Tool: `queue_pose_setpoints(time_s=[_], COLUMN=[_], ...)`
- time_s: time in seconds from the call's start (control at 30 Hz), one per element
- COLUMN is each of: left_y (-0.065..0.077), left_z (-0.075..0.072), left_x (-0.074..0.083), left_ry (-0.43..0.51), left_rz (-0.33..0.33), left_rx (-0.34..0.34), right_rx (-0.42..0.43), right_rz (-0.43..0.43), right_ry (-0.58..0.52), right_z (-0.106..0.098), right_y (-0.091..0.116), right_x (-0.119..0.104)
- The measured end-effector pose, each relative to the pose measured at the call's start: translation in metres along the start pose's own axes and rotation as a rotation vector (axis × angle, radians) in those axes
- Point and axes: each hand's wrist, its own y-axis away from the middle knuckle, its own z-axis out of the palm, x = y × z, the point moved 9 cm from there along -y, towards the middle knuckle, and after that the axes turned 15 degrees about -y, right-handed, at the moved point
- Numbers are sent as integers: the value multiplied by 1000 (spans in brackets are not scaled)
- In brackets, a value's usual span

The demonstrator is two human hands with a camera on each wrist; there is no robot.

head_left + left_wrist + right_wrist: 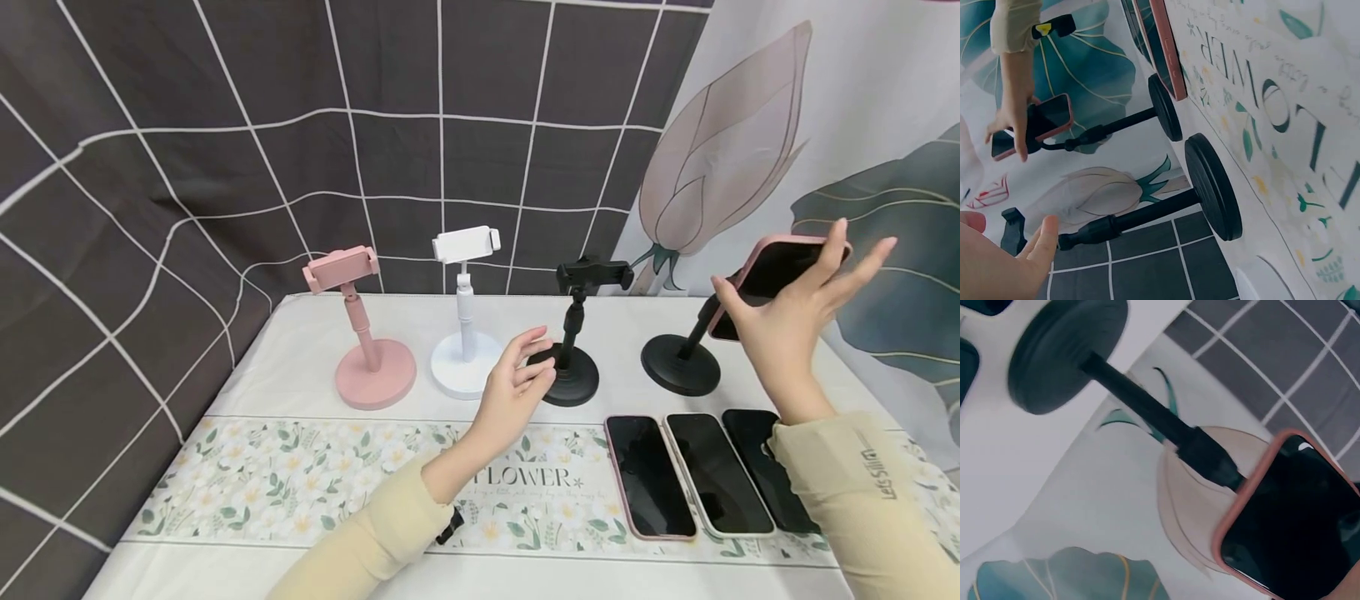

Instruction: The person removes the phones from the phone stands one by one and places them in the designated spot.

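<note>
A smartphone in a pink case (765,279) sits tilted at the top of the rightmost black phone stand (681,365). My right hand (791,321) is at this phone, thumb and fingers spread across its front and edges. Only a sliver of that hand shows in the right wrist view, beside the phone (1291,519). Loosely bent and holding nothing, my left hand (513,383) hovers in front of the other black phone stand (573,379). The clamp of this second stand (1013,231) carries no phone and appears just past the left fingers in the left wrist view.
Left of the black stands are a white phone stand (465,367) and a pink phone stand (375,375). Three phones lie side by side at front right: a pink-edged one (651,477), a white-edged one (720,475) and a dark one (757,442). A flowered runner (300,475) crosses the table.
</note>
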Motion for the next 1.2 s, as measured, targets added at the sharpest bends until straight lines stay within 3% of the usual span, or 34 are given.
queue_pose_setpoints(time_s=[0.2,0.4,0.5,0.63,0.77,0.87,0.97,1.1,1.2], left_y=[3,3,-4,-26,-60,-87,-109,-126,-132], left_z=[-1,4,19,54,92,116,137,153,154], left_x=[-4,-4,-4,1,22,39,53,64,62], left_ry=[-1,-13,-86,-220,-316,-384,-423,-447,-448], left_rz=[-3,-3,-4,11,75,120,157,205,180], left_rx=[0,-19,-81,-211,-248,-209,-152,-86,-49], right_rx=[40,43,113,197,197,175,167,234,294], right_rz=[-76,-65,-43,10,98,216,392,573,610], right_ry=[-52,-62,-136,-239,-303,-339,-357,-473,-612], right_z=[5,3,-6,-18,-22,-22,-21,-20,-19], right_y=[7,10,7,0,-3,-4,-2,3,5], right_x=[6,1,-2,6,24,37,50,62,63])
